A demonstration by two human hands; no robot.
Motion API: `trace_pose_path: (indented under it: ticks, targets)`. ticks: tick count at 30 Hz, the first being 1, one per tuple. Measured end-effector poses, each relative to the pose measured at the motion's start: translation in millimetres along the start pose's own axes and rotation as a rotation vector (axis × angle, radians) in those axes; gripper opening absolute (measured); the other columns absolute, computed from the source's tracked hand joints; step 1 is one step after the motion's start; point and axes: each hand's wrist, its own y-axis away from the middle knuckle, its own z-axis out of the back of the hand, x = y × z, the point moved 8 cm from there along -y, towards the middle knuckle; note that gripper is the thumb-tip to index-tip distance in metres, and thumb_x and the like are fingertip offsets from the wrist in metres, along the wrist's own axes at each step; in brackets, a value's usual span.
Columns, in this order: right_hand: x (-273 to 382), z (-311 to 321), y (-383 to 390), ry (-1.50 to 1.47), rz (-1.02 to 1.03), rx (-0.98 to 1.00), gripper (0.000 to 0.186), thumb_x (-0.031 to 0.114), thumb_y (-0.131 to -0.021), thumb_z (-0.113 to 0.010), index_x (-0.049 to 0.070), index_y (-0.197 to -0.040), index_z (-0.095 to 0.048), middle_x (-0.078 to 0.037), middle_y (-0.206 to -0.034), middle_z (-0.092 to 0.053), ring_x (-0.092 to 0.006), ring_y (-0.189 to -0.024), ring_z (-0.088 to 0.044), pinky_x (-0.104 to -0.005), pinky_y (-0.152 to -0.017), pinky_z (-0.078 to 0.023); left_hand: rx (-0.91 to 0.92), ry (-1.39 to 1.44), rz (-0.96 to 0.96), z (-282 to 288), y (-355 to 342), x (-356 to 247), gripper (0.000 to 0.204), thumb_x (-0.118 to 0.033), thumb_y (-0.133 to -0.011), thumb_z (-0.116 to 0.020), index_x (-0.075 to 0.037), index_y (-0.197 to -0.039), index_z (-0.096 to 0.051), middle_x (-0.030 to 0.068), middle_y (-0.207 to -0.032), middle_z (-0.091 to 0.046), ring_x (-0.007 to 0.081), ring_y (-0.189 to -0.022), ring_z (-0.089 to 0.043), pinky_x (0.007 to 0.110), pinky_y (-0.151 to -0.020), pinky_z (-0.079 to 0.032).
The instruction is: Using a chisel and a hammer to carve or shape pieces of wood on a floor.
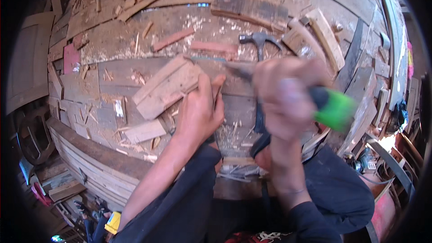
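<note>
My left hand (200,110) grips the right end of a short, thick wooden block (164,90), which lies slanted on the plank floor. Blurred by motion, my right hand (288,94) is closed round a chisel with a green and black handle (335,108). Its grey blade (238,69) points left, toward the end of the block, a short gap away from my left fingers. A claw hammer (260,40) lies just beyond my right hand, its head away from me and its shaft partly hidden behind that hand.
Reddish wood strips (213,47) and a dark, heavy wood block (247,9) lie farther off. Offcuts (326,38) crowd the right side. A pale piece (145,131) sits near my left forearm. Shavings litter the planks. Stacked boards (94,157) edge the floor at left.
</note>
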Motion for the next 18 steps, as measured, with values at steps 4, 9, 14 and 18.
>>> trace_pose_path:
  ticks: [4, 9, 14, 18]
  targets:
    - [-39.5, -9.9, 30.4, 0.146, -0.049, 0.092, 0.015, 0.012, -0.091, -0.062, 0.008, -0.085, -0.048, 0.000, -0.063, -0.048, -0.0130, -0.049, -0.044, -0.0326, -0.050, -0.038, 0.050, -0.057, 0.149, -4.8, 12.0, 8.6, 0.042, -0.009, -0.088, -0.066, 0.002, -0.124, -0.048, 0.0308, -0.071, -0.064, 0.0522, -0.067, -0.065, 0.061, -0.062, -0.053]
    - [-55.5, -4.9, 26.0, 0.256, 0.035, 0.074, 0.015, 0.011, -0.084, -0.070, 0.007, -0.081, -0.055, -0.001, -0.068, -0.058, -0.0146, -0.055, -0.054, -0.0331, -0.053, -0.044, 0.111, 0.007, 0.030, -10.0, 10.2, 0.0, 0.044, -0.010, -0.089, -0.066, 0.005, -0.121, -0.040, 0.0313, -0.069, -0.063, 0.0537, -0.067, -0.065, 0.062, -0.061, -0.053]
    - [43.6, 12.7, -34.1, -0.319, 0.059, 0.072, 0.011, 0.018, -0.099, -0.054, 0.014, -0.089, -0.049, 0.002, -0.065, -0.048, -0.0129, -0.051, -0.041, -0.0310, -0.055, -0.035, 0.072, -0.006, 0.053, 3.8, 8.5, -1.7, 0.041, -0.009, -0.089, -0.066, 0.002, -0.123, -0.047, 0.0293, -0.069, -0.064, 0.0518, -0.067, -0.065, 0.060, -0.061, -0.053]
    - [3.4, 15.1, 14.6, 0.213, -0.024, -0.133, 0.020, 0.022, -0.098, -0.059, 0.011, -0.083, -0.050, 0.000, -0.064, -0.049, -0.0125, -0.051, -0.043, -0.0325, -0.057, -0.039, 0.047, -0.030, 0.114, 1.8, 13.0, 6.7, 0.040, -0.008, -0.089, -0.066, 0.000, -0.125, -0.051, 0.0285, -0.070, -0.064, 0.0513, -0.068, -0.066, 0.060, -0.061, -0.053]
